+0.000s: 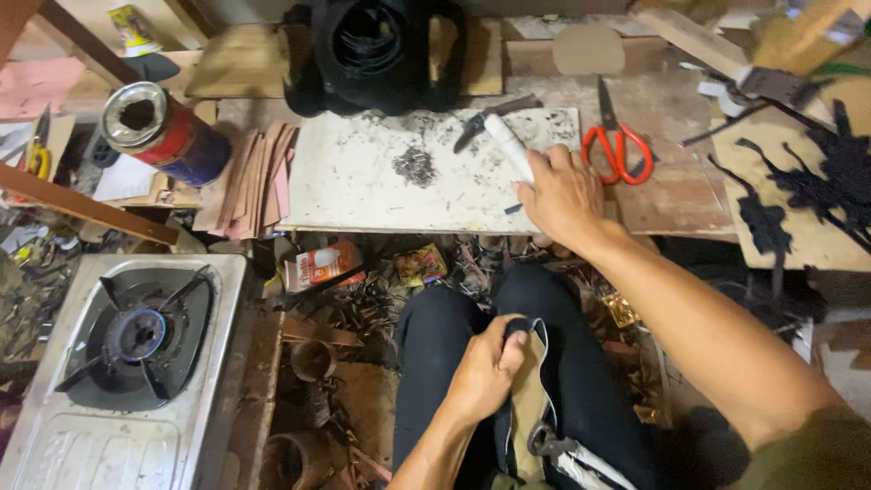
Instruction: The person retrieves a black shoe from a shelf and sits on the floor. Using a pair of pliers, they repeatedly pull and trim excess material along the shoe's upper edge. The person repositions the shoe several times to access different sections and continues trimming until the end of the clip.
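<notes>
My right hand reaches forward onto the right end of a scuffed white work board and holds a white-wrapped knife against it. A second dark-bladed knife lies just beyond it. My left hand rests on my lap, gripping a tan strap-shaped leather piece with a dark end and a metal buckle. A small heap of dark shavings sits in the middle of the board.
Orange-handled scissors lie right of the board. A stack of brown leather pieces and an open tin can sit to its left. A single-burner gas stove stands at the lower left. Black cut-out shapes lie at right, scraps litter the floor.
</notes>
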